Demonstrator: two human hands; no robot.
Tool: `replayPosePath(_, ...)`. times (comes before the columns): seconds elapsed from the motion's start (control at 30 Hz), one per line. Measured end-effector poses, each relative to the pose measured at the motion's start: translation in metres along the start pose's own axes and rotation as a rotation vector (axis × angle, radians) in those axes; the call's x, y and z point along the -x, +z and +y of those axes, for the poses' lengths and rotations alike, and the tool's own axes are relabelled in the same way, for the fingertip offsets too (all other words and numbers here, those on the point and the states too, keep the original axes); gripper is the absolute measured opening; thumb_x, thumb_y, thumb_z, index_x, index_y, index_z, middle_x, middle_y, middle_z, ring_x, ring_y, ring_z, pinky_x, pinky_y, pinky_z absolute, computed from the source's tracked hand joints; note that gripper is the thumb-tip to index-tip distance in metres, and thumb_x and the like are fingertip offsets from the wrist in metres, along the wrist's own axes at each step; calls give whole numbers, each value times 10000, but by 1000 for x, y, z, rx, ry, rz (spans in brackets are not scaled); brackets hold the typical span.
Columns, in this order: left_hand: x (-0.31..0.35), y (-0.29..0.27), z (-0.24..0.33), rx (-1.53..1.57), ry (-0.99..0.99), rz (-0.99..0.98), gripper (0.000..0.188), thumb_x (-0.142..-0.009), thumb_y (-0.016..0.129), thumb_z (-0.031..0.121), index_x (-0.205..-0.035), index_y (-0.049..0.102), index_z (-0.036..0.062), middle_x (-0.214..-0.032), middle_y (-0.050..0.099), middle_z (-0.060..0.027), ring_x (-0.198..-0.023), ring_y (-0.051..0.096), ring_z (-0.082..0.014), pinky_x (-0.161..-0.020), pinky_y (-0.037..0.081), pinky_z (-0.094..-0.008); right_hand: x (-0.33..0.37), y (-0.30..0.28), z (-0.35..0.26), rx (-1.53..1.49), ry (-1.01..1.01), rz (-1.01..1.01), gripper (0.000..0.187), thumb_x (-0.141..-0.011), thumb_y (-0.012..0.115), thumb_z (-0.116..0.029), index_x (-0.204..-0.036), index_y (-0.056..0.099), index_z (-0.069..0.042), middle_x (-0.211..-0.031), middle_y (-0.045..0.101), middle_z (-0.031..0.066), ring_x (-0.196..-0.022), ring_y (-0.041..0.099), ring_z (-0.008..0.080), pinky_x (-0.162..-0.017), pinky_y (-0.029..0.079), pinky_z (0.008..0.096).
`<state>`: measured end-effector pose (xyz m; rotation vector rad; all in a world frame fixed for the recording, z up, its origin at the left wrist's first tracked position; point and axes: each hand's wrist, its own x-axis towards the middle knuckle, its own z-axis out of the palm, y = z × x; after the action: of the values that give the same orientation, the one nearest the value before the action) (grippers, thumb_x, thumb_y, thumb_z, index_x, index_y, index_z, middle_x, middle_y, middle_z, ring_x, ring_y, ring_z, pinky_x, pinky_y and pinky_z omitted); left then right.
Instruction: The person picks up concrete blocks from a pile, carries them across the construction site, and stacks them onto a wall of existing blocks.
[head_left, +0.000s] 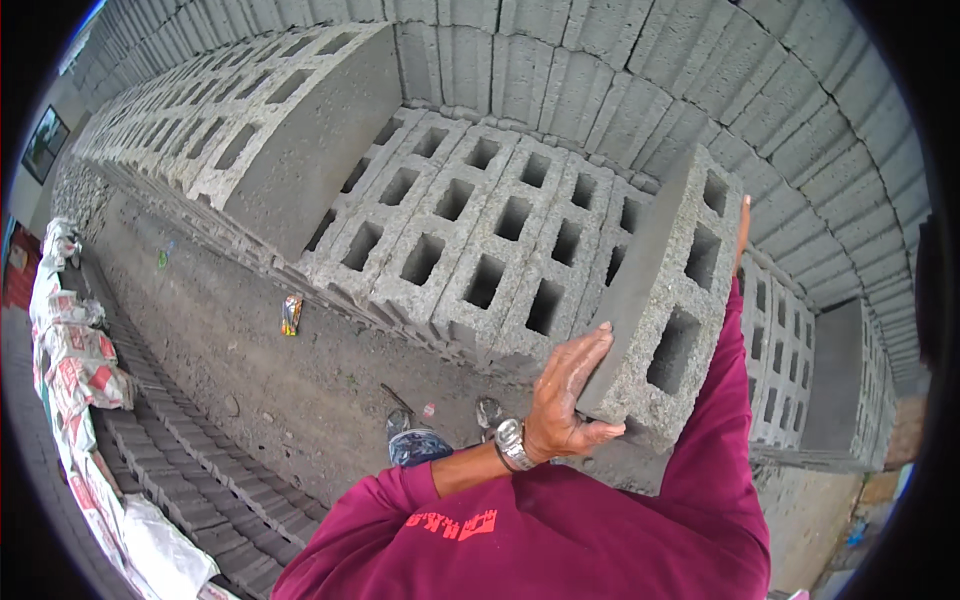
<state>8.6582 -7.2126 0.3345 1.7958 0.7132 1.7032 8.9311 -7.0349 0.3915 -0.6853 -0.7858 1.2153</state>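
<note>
We see a three-hole concrete hollow block (690,297) tilted above the near edge of a block layer (500,248), its hollows turned toward us; whether its underside touches that layer we cannot tell. The left hand (565,400) grips its near lower end, fingers on the smooth side and thumb across the end, likely to take weight there. The right hand (743,235) shows only fingers along the opposite side, probably steadying the far end; we cannot tell how tightly it closes. Around them, blocks sit packed edge to edge, presumably for stability, with a taller block stack (320,130) leftward and a block wall (600,90) behind. White sacks (80,360) line the far left.
</note>
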Motion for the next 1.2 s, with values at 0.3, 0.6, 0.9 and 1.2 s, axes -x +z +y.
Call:
replayPosePath(0.3,5,-9,-9,52,22,159,851,-694,623,598,-1208,474,-65,-1199,528,-201,-1021,548,-329,-862,423,-396,-10,28,1,39,-145,-84,550,-883,415,-486,-1159,516,-21,-1092,572,122,-950,580,235,-835,469,362)
replayPosePath(0.6,-18,-166,1,-211,114,333,871,-708,518,689,-1222,483,-13,-1238,499,-186,-1167,439,-341,-965,330,-419,-3,204,64,-26,-208,-124,486,-865,451,-480,-1041,557,-39,-977,594,102,-837,587,209,-744,486,340)
replayPosePath(0.9,-35,-321,-33,-758,44,609,962,-801,172,731,-1352,238,-55,-1385,311,-200,-1325,177,-365,-1065,122,-491,-75,326,236,-150,-181,-107,395,-852,493,-459,-949,577,-86,-869,589,34,-784,556,169,-693,461,301)
replayPosePath(1.2,-74,-326,-89,-818,39,648,901,-815,294,696,-1342,273,-33,-1346,308,-208,-1285,214,-397,-1010,238,-513,-168,314,290,194,-120,-134,478,-871,426,-491,-981,550,-43,-954,574,67,-839,530,178,-777,427,313)
